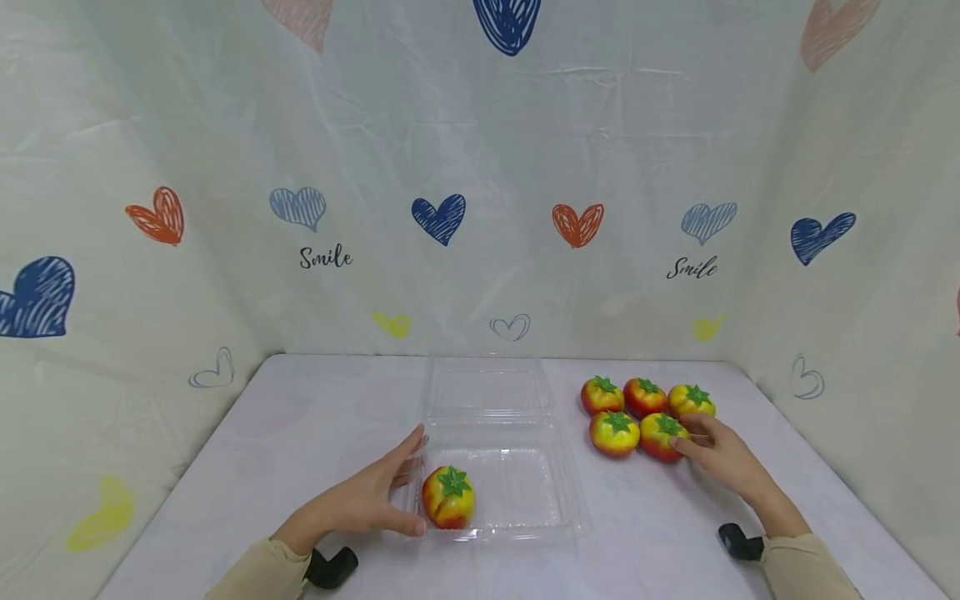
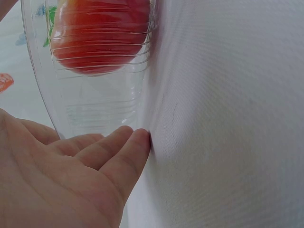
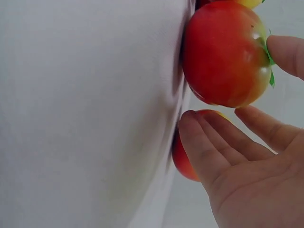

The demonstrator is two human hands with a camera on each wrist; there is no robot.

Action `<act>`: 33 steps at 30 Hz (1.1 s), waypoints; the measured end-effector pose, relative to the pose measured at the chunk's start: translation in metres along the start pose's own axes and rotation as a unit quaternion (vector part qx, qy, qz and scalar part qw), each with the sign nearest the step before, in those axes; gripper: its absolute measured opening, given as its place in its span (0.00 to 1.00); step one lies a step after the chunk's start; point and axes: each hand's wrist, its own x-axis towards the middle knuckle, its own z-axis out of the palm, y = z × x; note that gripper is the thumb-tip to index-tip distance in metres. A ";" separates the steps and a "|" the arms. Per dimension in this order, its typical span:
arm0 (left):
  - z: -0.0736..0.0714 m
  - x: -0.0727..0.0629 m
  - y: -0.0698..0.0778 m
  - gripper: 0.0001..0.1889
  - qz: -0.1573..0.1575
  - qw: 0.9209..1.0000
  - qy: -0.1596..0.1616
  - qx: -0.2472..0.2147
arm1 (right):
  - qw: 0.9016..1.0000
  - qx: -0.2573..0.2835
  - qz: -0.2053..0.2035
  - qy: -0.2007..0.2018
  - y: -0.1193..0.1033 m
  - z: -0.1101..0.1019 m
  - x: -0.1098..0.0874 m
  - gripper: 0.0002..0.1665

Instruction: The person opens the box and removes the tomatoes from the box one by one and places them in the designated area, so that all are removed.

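In the head view, my right hand (image 1: 718,450) is at the front right tomato (image 1: 660,437) of a red-and-yellow group. Its thumb lies by the green leafy top and its fingers extend along the side; a firm grip does not show in the right wrist view, where the tomato (image 3: 228,54) sits between thumb and fingers. My left hand (image 1: 367,497) rests against the left side of a clear plastic clamshell box (image 1: 525,529), fingers fairly straight and thumb at the front corner. One tomato (image 1: 448,498) sits in the box's front left corner.
Behind the grasped-at tomato stand others: front left (image 1: 615,433), back left (image 1: 602,395), back middle (image 1: 645,397) and back right (image 1: 692,400). The box's lid (image 1: 486,387) lies folded back toward the rear wall. Heart-printed sheeting (image 1: 510,150) encloses the white table (image 1: 322,417).
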 end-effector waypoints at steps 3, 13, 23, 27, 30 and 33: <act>0.000 0.000 0.000 0.63 0.000 1.000 -0.001 0.001 | 1.000 0.000 -0.012 0.006 -0.001 -0.002 -0.002 0.43; -0.001 -0.001 0.002 0.62 -0.003 1.000 -0.002 0.002 | 0.997 -0.011 -0.058 0.041 -0.022 -0.006 -0.008 0.43; 0.001 -0.001 0.001 0.62 -0.017 1.000 -0.003 -0.010 | 0.989 -0.032 -0.130 0.055 -0.061 0.003 -0.012 0.37; 0.001 -0.001 0.001 0.62 -0.019 1.000 -0.001 -0.009 | 0.988 -0.049 -0.137 0.050 -0.076 0.010 -0.009 0.37; 0.000 -0.001 0.002 0.62 -0.019 1.000 0.000 -0.007 | 0.986 -0.052 -0.151 0.043 -0.086 0.016 -0.006 0.37; 0.000 -0.001 0.003 0.62 -0.021 1.000 0.000 -0.004 | 0.984 -0.050 -0.169 0.034 -0.093 0.022 -0.003 0.36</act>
